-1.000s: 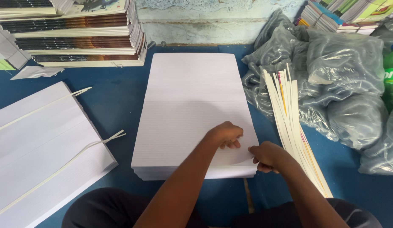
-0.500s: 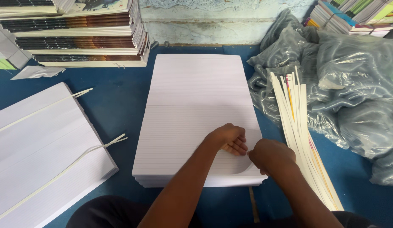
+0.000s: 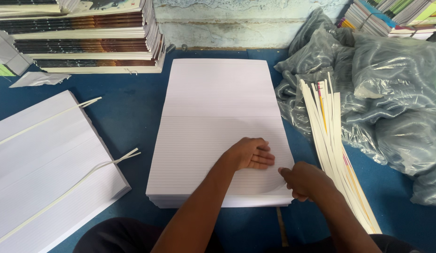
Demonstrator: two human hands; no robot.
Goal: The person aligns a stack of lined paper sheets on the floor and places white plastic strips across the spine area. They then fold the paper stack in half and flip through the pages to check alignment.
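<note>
Blue cloth or matting covers the surface under everything; whether it is a table or the floor cannot be told. At the far left lies a bundle of white sheets, tied with 2 pale straps that seem to keep the sheets square; its left and near edges are cut off by the frame. Behind it, against the wall, stands a stack of books laid spine out, its top out of view, with a crumpled scrap of paper just in front.

In the middle sits the thick pile of ruled paper, unstrapped, with a faint crease line across it. The left hand rests flat on the top sheet near the pile's right near corner, fingers together and pressing down, likely to hold the pile steady. The right hand is at that same corner, fingers closed on the edge of the top sheet, which curls up slightly there; how many sheets it pinches is hidden by the hand.

Just right of the pile, a fanned row of thin card covers leans along the edge, within easy reach. Beyond them lie heaps of grey plastic bags; their contents cannot be made out. More stacked books show at the top right, cut off.
</note>
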